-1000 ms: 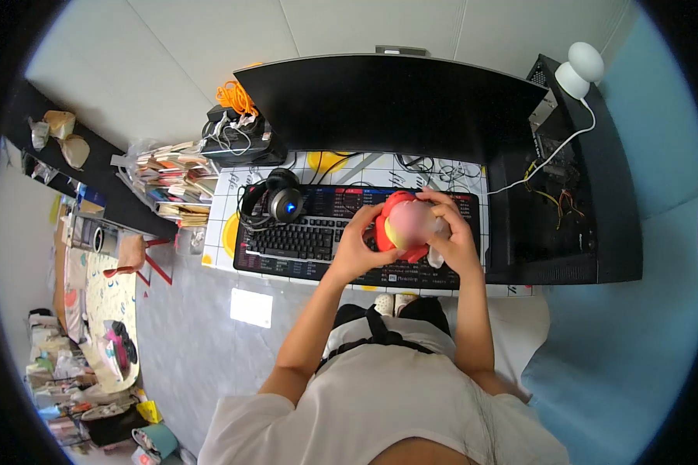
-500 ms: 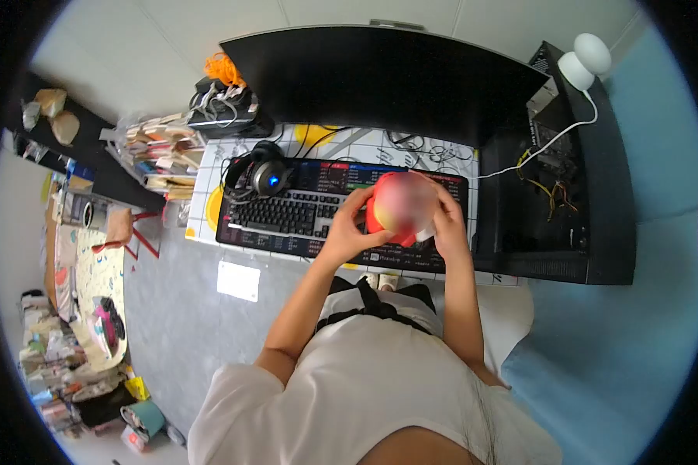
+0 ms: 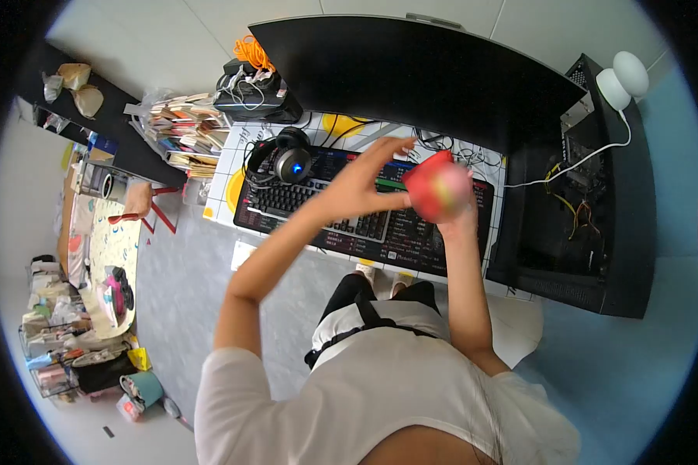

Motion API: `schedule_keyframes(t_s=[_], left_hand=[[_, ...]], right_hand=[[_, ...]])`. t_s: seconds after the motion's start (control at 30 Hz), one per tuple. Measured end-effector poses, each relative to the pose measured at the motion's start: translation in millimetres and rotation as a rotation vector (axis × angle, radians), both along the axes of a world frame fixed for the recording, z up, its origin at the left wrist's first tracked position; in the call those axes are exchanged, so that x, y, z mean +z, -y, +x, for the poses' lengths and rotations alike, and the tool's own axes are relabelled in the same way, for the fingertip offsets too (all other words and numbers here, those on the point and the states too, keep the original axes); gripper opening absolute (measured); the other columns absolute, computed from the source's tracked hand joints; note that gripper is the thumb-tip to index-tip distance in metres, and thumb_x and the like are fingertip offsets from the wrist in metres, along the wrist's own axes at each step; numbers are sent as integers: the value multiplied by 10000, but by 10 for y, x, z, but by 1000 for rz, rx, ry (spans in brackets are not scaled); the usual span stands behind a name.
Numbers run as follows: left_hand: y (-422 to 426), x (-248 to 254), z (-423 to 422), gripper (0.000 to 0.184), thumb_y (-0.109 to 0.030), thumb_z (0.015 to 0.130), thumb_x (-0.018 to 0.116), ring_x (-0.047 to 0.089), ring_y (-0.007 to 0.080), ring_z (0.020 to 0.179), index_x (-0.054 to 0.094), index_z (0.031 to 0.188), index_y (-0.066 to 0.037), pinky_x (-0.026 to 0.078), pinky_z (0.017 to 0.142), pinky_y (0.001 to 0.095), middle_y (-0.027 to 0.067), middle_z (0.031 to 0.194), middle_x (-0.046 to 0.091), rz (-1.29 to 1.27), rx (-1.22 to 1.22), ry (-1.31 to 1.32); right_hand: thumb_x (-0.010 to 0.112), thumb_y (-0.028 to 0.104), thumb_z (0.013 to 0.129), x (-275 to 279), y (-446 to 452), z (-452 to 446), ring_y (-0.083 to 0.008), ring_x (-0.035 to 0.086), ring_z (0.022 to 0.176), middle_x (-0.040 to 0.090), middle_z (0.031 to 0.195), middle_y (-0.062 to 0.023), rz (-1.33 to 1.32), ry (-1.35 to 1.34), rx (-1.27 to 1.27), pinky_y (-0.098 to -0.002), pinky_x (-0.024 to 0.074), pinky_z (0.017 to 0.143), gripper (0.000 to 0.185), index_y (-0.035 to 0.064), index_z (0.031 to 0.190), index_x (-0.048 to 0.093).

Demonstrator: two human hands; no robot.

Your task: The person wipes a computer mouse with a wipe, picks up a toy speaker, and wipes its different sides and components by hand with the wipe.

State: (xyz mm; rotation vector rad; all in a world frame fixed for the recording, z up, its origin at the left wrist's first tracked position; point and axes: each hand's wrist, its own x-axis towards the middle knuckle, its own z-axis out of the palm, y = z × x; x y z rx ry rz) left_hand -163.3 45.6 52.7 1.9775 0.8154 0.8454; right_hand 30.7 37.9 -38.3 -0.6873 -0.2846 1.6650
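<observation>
A red object with a pink and yellow blurred part (image 3: pixel 436 188) is held up over the right side of the desk mat. My right hand (image 3: pixel 461 217) is around its lower right side, with most of the fingers hidden behind it. My left hand (image 3: pixel 368 182) is to the left of it, fingers spread apart, the thumb reaching close to the red edge. Below the hands lie a black keyboard (image 3: pixel 283 208) and a dark printed desk mat (image 3: pixel 419 252).
Black headphones (image 3: pixel 291 163) with a blue light rest left of the keyboard. Behind stands a wide monitor (image 3: pixel 419 77). An open computer case (image 3: pixel 628 225) is on the right, a white camera-like device (image 3: pixel 622 80) on top. Papers (image 3: pixel 186 128) are stacked at left.
My left hand has let go of the red object and moved left with its fingers spread. My right hand still holds the object, now turned and slightly to the right. The view has shifted.
</observation>
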Motion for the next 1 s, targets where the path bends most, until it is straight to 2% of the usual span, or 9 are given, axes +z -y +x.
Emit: schedule_keyframes(t_s=[0.1,0.27,0.47,0.53,0.6,0.63,0.77,0.8,1.0], left_hand=[[-489,97,-131,920,-354,693,760,394,250,1222,252,1411,-82,322,1015,406,140,1317,400,-121,-145,-118],[-434,-156,162,905,-291,675,785,485,160,1110,289,1357,36,375,974,297,128,1209,519,-649,-325,205],[-81,-415,91,878,-197,589,814,515,178,1087,356,1310,6,397,959,318,91,1183,531,-938,-161,631],[28,-478,26,919,-169,555,829,502,182,1100,345,1319,-13,385,967,313,91,1204,513,-874,-62,583],[173,-510,4,944,-159,538,839,492,191,1112,337,1324,-18,381,971,318,95,1225,495,-773,28,580],[238,-515,4,970,-149,520,850,482,201,1125,329,1329,-23,378,974,322,98,1245,476,-673,116,573],[383,-530,-39,957,-134,504,857,461,283,1150,341,1302,-23,385,974,358,159,1231,450,-124,421,185],[388,-533,-33,957,-134,504,857,461,283,1150,341,1302,-23,385,974,358,159,1231,450,-126,427,192],[397,-451,-22,919,-112,495,846,477,317,1106,369,1273,-2,388,950,361,170,1188,461,-42,398,174]], right_hand=[[652,115,750,37,-139,-61,-150,579,724,581,802,-20,294,306,-127,-303,501,660,134,77,830,551],[550,150,859,56,-69,-59,-162,581,892,572,1016,-61,170,-155,-223,-319,510,751,274,36,1108,546],[503,251,918,461,-66,-189,-131,549,982,571,1092,-60,327,346,-43,-261,462,814,320,20,1132,558],[515,212,917,468,-51,-158,-118,541,963,580,1062,-52,349,473,-63,-235,437,793,261,17,1069,599],[547,183,907,434,-84,-70,-106,535,934,584,1049,-44,534,1059,-263,-229,428,775,228,9,1034,620],[575,139,886,454,-67,-98,-103,542,868,593,1011,-39,257,841,-338,-244,434,749,191,1,1001,641],[587,99,863,569,-19,-106,-112,604,856,649,999,-70,441,958,-122,-236,470,760,191,10,1015,660],[570,99,868,771,72,-155,-124,624,829,664,977,-85,287,1027,132,-255,491,731,188,3,1003,661],[575,154,896,763,200,-262,-95,596,910,656,1037,-100,495,1106,97,-213,457,803,258,-14,1083,633]])
